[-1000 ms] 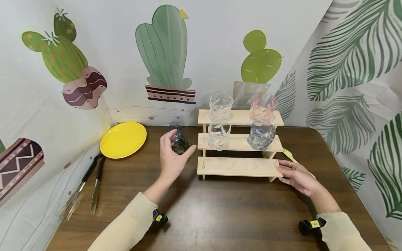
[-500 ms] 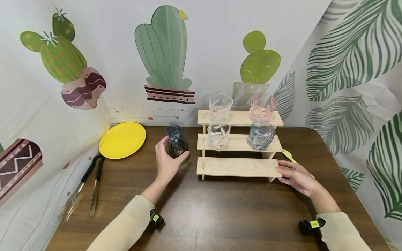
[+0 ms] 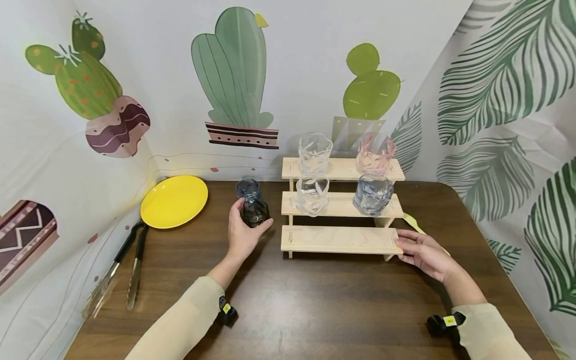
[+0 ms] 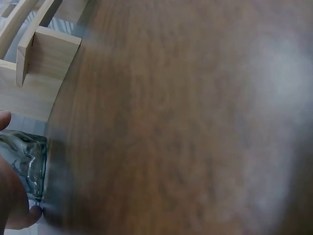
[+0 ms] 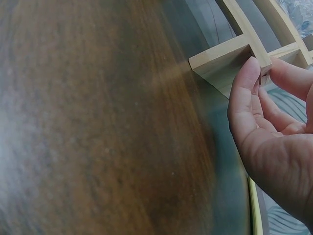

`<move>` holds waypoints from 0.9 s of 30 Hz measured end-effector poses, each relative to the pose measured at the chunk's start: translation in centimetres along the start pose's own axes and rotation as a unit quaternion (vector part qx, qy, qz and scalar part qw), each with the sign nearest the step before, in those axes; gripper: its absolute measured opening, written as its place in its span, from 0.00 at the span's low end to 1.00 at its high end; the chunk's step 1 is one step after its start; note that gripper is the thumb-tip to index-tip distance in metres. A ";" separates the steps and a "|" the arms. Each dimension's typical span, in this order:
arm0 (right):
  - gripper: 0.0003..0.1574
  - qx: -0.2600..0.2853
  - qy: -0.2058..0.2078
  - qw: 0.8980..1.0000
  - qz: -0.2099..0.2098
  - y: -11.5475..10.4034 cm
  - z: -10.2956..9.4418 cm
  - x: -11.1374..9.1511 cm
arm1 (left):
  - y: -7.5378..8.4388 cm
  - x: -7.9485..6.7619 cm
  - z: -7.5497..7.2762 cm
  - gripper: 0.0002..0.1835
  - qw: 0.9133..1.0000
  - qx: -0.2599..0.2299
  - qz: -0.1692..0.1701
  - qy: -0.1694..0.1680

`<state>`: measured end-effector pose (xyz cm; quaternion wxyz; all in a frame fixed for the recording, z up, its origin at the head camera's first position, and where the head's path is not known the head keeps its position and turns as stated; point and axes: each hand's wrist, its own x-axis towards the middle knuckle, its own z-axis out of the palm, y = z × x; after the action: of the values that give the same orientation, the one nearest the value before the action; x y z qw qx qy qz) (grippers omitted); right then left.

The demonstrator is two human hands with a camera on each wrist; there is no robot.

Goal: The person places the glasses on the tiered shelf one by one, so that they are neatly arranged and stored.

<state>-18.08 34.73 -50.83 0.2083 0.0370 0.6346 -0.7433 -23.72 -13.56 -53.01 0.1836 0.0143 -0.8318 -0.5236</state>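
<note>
My left hand [image 3: 243, 232] holds a dark smoky glass [image 3: 255, 214] on the table, thumb on the right side and fingers on the left. In the left wrist view, that glass [image 4: 24, 161] sits partly behind the hand. A blue glass [image 3: 248, 188] stands just behind it. With thumb and fingers, my right hand [image 3: 425, 254] pinches the right end of the lowest board of a three-step wooden stand [image 3: 339, 239]. The right wrist view shows the fingertips at the corner of the stand [image 5: 220, 56].
On the stand's top step are a clear glass [image 3: 315, 154] and a pink glass [image 3: 376, 154]. The middle step bears another clear glass [image 3: 312, 196] and a light blue glass [image 3: 373, 195]. A yellow plate [image 3: 174, 202], tongs [image 3: 120, 265] and a yellow-green fork [image 3: 413, 223] lie around.
My left hand has come down from above the dark glass, shifted left and closed its fingers and thumb around it. The right hand has stayed on the stand's lowest board.
</note>
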 end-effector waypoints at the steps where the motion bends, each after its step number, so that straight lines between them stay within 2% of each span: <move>1: 0.22 0.000 0.000 1.000 0.000 0.0 0.0 0.0 | -0.1 0.0 0.0 0.55 1.000 0.001 -0.001 -0.001; 7: 0.16 -0.003 0.001 1.000 0.000 0.2 0.0 0.2 | -0.4 0.1 0.0 0.54 1.000 -0.004 -0.002 -0.003; 16: 0.15 0.004 0.004 1.000 0.002 0.2 0.1 0.2 | -0.9 0.0 -0.8 0.52 0.999 -0.029 -0.011 -0.007; 27: 0.15 -0.001 0.008 1.000 0.003 0.2 0.1 0.1 | -1.0 0.0 -1.3 0.49 0.999 -0.031 -0.026 -0.007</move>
<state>-18.09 34.61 -51.02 0.2059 0.0448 0.6367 -0.7418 -23.44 -15.15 -53.38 0.1649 0.0267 -0.8159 -0.5535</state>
